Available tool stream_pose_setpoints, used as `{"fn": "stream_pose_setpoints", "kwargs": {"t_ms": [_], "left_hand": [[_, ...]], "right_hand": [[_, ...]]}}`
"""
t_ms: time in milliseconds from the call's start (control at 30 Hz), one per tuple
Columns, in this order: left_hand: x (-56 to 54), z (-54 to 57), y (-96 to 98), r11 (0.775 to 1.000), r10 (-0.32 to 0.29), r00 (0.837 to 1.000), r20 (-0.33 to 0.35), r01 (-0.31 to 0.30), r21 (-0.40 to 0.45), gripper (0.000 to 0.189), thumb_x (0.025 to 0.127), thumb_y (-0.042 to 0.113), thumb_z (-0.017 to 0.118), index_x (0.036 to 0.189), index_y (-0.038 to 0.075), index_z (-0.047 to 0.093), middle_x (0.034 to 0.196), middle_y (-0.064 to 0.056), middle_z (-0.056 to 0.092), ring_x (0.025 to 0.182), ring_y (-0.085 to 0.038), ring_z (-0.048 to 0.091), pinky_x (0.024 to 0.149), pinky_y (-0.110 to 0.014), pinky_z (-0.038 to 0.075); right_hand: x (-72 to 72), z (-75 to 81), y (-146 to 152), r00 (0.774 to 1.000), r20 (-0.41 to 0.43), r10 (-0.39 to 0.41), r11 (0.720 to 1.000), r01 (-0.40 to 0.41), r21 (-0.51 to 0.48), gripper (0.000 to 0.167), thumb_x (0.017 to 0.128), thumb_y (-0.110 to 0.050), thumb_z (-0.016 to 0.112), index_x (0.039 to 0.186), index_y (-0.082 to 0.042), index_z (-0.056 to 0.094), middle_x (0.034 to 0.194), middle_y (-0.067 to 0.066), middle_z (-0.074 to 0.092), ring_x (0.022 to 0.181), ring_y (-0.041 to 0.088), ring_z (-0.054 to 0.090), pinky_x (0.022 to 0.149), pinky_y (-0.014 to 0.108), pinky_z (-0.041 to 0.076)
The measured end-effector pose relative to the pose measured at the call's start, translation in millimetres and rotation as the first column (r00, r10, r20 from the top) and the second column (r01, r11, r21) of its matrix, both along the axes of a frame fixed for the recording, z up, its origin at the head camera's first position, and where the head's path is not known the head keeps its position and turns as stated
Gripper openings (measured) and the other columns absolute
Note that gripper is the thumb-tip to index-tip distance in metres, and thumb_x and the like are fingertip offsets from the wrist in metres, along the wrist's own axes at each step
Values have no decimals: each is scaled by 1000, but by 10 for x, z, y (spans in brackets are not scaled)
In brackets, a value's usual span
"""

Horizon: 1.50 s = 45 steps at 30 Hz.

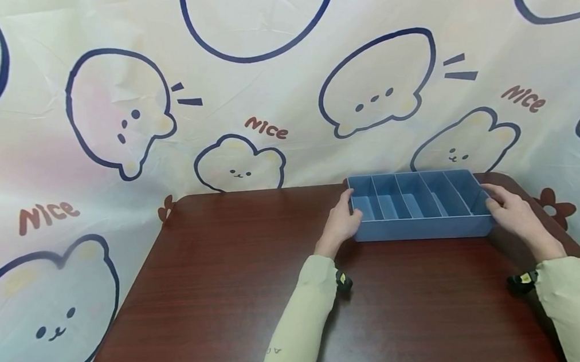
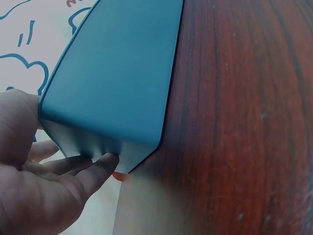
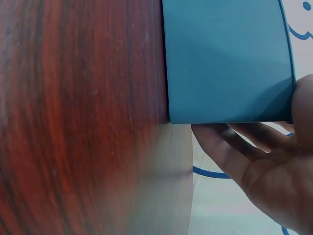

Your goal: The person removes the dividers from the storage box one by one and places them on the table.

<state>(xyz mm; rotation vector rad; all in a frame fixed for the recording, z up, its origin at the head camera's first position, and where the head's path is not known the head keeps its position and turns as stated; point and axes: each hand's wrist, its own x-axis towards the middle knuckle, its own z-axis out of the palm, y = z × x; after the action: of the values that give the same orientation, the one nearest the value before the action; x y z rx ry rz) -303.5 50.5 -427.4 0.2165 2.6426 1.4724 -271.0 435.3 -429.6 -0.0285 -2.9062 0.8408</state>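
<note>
Box [image 1: 423,229]: likely being positioned near table's [image 1: 248,299] far edge
Left hand [image 1: 341,221], right hand [image 1: 515,214]: gripping ends
Next: likely needing steadiness

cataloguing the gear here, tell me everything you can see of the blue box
The blue box is long and open-topped, with smooth walls that look like matte plastic. Four thin dividers split it into five compartments side by side, with nothing visible inside. It stands upright near the far edge of the table, toward the right in the head view, one long wall facing the camera. The left hand grips its left end, the right hand its right end.
</note>
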Motion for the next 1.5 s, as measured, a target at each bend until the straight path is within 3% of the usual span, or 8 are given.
{"fn": "stream_pose_setpoints", "kwargs": {"t_ms": [133,367,533,900,1133,1400,1500], "left_hand": [[5,-12,9,1000,2,1000,0,-2,7,60,99,22,47,154,28,26,155,-3,41,135,-25,49,110,-52,41],[4,-34,-18,1000,-3,1000,-16,4,9,60,98,22,47,154,28,27,156,-4,41,134,-26,49,110,-52,40],[-2,-54,-73,1000,1,999,-32,-1,-2,60,98,23,48,154,28,28,156,-4,40,135,-26,48,111,-51,40],[-35,-52,-99,1000,1,999,-33,-2,-20,62,96,22,48,155,28,28,156,-4,40,137,-26,47,112,-51,39],[-2,-35,-108,1000,0,1000,-20,0,-6,62,97,22,47,155,28,27,157,-4,38,137,-27,46,112,-53,38],[12,-35,-140,1000,3,1000,-23,-3,-12,63,96,21,47,155,27,27,156,-6,40,125,-27,52,105,-48,45],[11,-36,-149,1000,7,1000,-15,-7,-8,62,97,21,47,155,28,26,157,-5,39,129,-26,51,108,-49,43]], "right_hand": [[17,4,-2,1000,-6,0,1000,0,2,55,103,-25,30,153,-3,25,135,41,44,104,50,54,73,58,47],[21,8,-12,1000,4,6,1000,-5,-12,56,103,-24,30,154,-3,23,136,42,41,112,56,48,81,70,43],[7,12,-65,1000,-1,24,1000,-24,-17,56,102,-23,30,154,-2,23,137,41,41,113,57,48,83,72,43],[10,34,-130,1000,0,11,1000,-11,-10,55,103,-23,29,153,-2,24,137,41,41,112,54,48,82,70,43],[-11,28,-129,1000,1,10,1000,-10,1,55,102,-22,29,153,-1,24,135,40,43,108,52,51,78,64,45],[-8,28,-155,999,-20,28,1000,-28,11,54,102,-21,31,152,0,27,133,41,45,107,52,52,76,61,45],[-12,24,-168,999,-21,28,1000,-28,10,54,102,-21,31,152,0,27,134,40,44,108,51,51,76,61,45]]}}
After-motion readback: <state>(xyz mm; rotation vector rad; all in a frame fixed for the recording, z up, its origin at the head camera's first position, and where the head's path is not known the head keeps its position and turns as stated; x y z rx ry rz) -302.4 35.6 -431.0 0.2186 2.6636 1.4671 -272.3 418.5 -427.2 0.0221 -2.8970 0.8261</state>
